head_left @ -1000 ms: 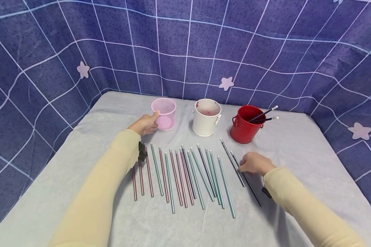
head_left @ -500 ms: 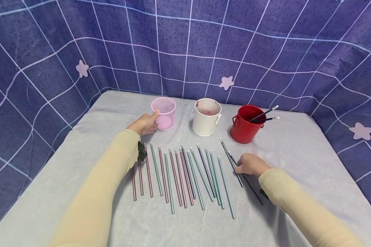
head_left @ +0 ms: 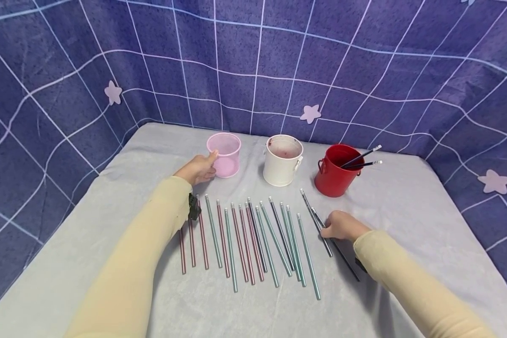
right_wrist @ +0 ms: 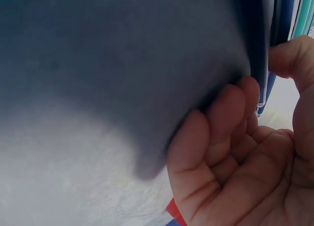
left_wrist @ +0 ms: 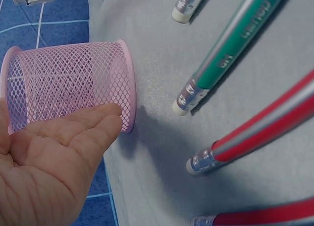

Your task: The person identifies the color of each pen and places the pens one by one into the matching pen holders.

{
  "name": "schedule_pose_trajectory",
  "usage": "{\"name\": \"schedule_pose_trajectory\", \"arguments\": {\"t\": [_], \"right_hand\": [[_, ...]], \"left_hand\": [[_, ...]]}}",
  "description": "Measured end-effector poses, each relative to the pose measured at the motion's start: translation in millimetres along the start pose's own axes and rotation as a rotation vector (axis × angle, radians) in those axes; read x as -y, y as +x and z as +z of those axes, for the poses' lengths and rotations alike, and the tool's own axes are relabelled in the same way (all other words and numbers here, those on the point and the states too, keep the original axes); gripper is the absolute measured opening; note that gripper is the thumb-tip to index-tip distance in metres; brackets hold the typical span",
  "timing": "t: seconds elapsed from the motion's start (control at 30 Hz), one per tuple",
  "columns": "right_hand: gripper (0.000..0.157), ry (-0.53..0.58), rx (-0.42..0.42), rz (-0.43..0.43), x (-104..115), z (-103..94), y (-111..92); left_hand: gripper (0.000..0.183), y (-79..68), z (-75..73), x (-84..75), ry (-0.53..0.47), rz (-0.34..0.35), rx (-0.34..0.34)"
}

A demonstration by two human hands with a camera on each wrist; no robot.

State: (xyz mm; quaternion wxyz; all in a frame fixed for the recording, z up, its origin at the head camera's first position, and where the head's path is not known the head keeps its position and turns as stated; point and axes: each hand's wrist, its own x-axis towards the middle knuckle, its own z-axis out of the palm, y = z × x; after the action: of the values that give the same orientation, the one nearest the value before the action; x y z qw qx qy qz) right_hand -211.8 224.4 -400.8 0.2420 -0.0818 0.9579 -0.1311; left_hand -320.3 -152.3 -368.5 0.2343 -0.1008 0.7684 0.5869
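A pink mesh cup stands at the back left of the table. My left hand holds its near left side, thumb at the rim and fingers along the mesh. On the right, my right hand pinches a dark blue pencil that lies slanted on the cloth. In the right wrist view, thumb and fingers sit on either side of that pencil. Another dark pencil lies just left of it, partly crossing near its eraser end. A red bucket behind the right hand contains two dark pencils.
A white bucket stands between the pink cup and the red bucket. Several red, green and dark pencils lie in a row across the middle, such as a green pencil. A blue gridded cloth hangs behind the table.
My right hand has shifted slightly left, and the eraser end of the pinched pencil has moved left toward the neighbouring dark pencil. The left hand stays on the pink cup.
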Motion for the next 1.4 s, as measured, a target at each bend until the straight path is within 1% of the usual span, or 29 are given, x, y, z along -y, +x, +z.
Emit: {"name": "schedule_pose_trajectory", "arguments": {"t": [0.33, 0.63, 1.03, 1.4], "right_hand": [[0.026, 0.017, 0.031, 0.036, -6.1, 4.6, 3.8], [0.024, 0.01, 0.007, -0.009, -7.9, 5.6, 3.4], [0.025, 0.033, 0.005, -0.009, -8.6, 6.9, 0.4], [0.019, 0.034, -0.001, -0.039, -6.5, 3.2, -1.1]], "left_hand": [[0.073, 0.2, 4.2, 2.1, -0.018, 0.01, 0.009], [0.073, 2.4, 3.3, 3.7, -0.018, 0.002, 0.012], [0.073, 1.1, 4.6, 4.1, -0.001, 0.012, 0.013], [0.075, 1.5, 0.4, 3.6, 0.003, 0.027, 0.017]]}}
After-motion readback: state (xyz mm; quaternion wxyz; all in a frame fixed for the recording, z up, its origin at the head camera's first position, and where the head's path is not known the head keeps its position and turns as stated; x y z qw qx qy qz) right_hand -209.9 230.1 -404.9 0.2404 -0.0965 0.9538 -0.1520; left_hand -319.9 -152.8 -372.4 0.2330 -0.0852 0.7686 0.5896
